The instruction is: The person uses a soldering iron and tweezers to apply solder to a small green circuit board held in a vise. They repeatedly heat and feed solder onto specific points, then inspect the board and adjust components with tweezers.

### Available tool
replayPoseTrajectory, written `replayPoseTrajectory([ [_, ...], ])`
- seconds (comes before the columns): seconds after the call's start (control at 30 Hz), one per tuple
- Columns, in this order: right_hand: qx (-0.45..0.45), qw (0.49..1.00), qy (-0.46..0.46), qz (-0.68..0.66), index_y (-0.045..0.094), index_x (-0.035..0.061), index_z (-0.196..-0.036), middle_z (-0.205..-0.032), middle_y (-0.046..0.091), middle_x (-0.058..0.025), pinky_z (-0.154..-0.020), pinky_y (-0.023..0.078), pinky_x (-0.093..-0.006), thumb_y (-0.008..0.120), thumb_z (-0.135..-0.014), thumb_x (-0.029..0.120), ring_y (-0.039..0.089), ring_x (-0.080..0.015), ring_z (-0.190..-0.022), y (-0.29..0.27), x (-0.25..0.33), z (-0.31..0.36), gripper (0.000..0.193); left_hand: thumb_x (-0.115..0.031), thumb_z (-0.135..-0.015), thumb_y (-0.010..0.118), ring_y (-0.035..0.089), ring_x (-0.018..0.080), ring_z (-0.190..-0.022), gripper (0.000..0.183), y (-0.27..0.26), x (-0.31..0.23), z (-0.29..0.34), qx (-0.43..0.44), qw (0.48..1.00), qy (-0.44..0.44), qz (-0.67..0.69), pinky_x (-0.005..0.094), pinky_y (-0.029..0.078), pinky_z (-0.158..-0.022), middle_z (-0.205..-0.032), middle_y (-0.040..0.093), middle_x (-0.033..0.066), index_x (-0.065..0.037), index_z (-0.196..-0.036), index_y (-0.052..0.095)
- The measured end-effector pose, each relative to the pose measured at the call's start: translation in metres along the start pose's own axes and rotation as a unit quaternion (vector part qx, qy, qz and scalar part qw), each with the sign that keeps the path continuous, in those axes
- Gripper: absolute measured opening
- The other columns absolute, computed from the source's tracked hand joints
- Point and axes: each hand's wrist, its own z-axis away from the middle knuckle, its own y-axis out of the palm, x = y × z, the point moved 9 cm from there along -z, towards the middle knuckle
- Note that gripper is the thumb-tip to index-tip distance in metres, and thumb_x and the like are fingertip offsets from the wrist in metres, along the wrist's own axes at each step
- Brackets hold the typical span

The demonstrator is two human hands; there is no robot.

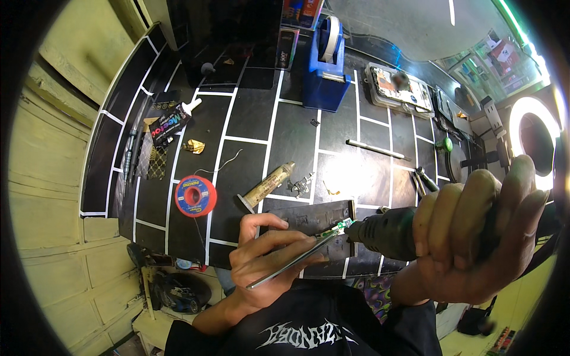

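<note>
In my left hand (270, 252) is a slim grey metal tool (291, 266), probably tweezers, its far end slanting up to the right. At that end sits a small bright green piece (342, 225), like a bit of circuit board. My right hand (475, 231) is wrapped round a dark hot-air gun (386, 232), whose nozzle points left and comes right up to the green piece; I cannot tell whether they touch. Beneath both hands lies a dark flat plate (314, 216), like a board holder, partly covered by my left fingers.
A solder spool (208, 203) with loose wire and a squeezed metal tube (267, 185) lie to the left. Further back stand a blue tape dispenser (325, 83) and an opened device in a clear case (401, 89). A white stick (377, 148) and a lit ring lamp (515, 127) are right.
</note>
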Motion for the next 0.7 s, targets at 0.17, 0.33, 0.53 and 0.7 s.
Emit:
replayPoseTrajectory([
  [0.17,0.013,1.0,0.004,-0.011,0.043,-0.0001,-0.114,-0.051,0.035,-0.0006,-0.034,0.033,-0.0279,0.026,-0.113,0.035,0.03,-0.0113,-0.032,-0.001,0.001,-0.001,0.039,-0.013,-0.065,0.092,0.058,0.0239,-0.095,0.029,0.002,-0.002,0.0,0.005,1.0,0.003,-0.002,0.0352,0.047,-0.079,-0.087,0.076,0.0037,-0.007,-0.091,0.081],
  [0.33,0.01,1.0,0.007,-0.005,0.044,0.0001,-0.113,-0.051,0.035,-0.0006,-0.034,0.033,-0.0279,0.026,-0.113,0.035,0.03,-0.0111,-0.032,-0.002,0.002,-0.001,0.039,-0.013,-0.065,0.092,0.061,0.0227,-0.087,0.038,0.002,-0.006,-0.002,-0.01,0.999,0.041,-0.002,0.0317,0.047,-0.076,-0.088,0.076,0.0017,-0.01,-0.101,0.079],
  [0.53,0.012,1.0,-0.012,-0.008,0.044,-0.001,-0.112,-0.051,0.035,-0.0005,-0.034,0.032,-0.028,0.026,-0.113,0.034,0.029,-0.0109,-0.032,-0.005,0.003,0.0,0.039,-0.014,-0.065,0.092,0.059,0.0238,-0.092,0.033,0.004,-0.005,-0.001,-0.007,1.0,0.019,0.005,0.035,0.047,-0.079,-0.087,0.076,0.0033,-0.009,-0.096,0.08],
  [0.7,-0.025,0.999,-0.013,0.025,0.044,-0.0027,-0.11,-0.051,0.034,0.0,-0.033,0.031,-0.0276,0.028,-0.112,0.033,0.029,-0.0105,-0.032,-0.013,0.007,0.002,0.039,-0.014,-0.064,0.092,0.058,0.0245,-0.094,0.033,0.007,-0.008,0.0,0.0,1.0,0.026,-0.005,0.0368,0.047,-0.08,-0.087,0.076,0.004,-0.009,-0.094,0.08],
])
